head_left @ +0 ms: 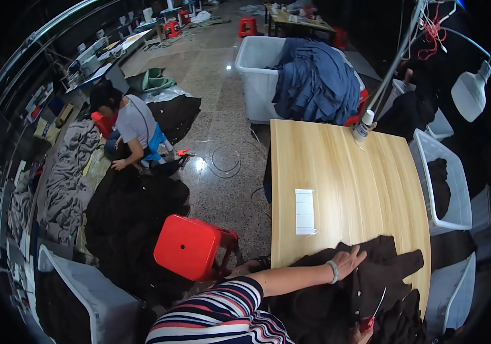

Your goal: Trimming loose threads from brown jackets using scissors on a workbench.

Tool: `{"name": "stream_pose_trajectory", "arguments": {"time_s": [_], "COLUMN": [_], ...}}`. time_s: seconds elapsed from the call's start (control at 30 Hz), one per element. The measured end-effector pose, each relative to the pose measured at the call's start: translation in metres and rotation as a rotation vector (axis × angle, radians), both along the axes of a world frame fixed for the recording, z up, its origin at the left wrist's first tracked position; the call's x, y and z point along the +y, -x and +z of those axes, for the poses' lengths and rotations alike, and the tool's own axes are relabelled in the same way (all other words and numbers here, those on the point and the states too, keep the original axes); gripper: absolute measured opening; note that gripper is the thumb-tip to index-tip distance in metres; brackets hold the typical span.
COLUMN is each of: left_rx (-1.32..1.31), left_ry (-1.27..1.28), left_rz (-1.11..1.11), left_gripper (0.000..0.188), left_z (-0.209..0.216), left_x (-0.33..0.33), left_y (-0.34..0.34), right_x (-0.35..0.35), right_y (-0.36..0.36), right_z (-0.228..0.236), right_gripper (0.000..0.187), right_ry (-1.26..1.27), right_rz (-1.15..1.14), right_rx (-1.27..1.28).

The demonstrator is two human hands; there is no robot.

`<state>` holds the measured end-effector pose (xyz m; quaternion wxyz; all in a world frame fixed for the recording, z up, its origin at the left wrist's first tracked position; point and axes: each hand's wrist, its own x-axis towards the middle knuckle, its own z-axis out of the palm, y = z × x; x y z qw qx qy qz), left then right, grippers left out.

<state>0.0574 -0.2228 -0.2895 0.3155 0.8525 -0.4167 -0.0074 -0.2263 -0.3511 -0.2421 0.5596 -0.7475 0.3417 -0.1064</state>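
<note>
A dark brown garment (pixel 377 272), with small pale spots like buttons on it, lies over the near end of the wooden table (pixel 354 178). My left hand (pixel 348 264) rests on its upper part, fingers stretched out, with a pale bangle on the wrist. At the lower edge, my right hand (pixel 363 333) is closed around a red-handled tool (pixel 367 323) with a thin metal blade pointing up and away. Whether it has one blade or two I cannot make out. Part of the right hand is cut off by the picture's edge.
A paper label (pixel 305 211) and a bottle (pixel 363 125) are on the table. Around it stand a red stool (pixel 188 246), a white bin (pixel 254 74) heaped with blue cloth (pixel 317 80), and another bin (pixel 457 189). To the left, a person (pixel 136 120) crouches over dark cloth (pixel 130 212).
</note>
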Motion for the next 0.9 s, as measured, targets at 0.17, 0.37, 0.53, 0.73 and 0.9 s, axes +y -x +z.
{"name": "stream_pose_trajectory", "arguments": {"time_s": [0.17,0.37,0.53,0.73,0.9], "left_rx": [0.127,0.317,0.449,0.829,1.272], "left_ry": [0.054,0.096,0.11,0.299,0.451], "left_rz": [0.007,-0.056,0.108,0.299,0.438], "left_gripper": [0.01,0.014,0.026,0.032,0.051], "left_z": [-0.034,-0.078,-0.087,-0.088,-0.062], "left_x": [0.014,0.058,0.068,0.058,0.062], "left_y": [-0.016,0.012,0.022,0.031,0.023], "right_x": [0.011,0.02,0.029,0.032,0.035], "right_y": [-0.038,-0.042,-0.048,-0.05,-0.046], "right_z": [-0.005,-0.024,-0.021,-0.015,-0.016], "right_gripper": [0.028,0.024,0.021,0.025,0.024], "right_ry": [0.026,0.022,-0.061,-0.046,-0.056], "right_rz": [0.157,0.27,0.238,0.277,0.268], "right_rx": [0.033,0.145,0.197,0.216,0.211]}}
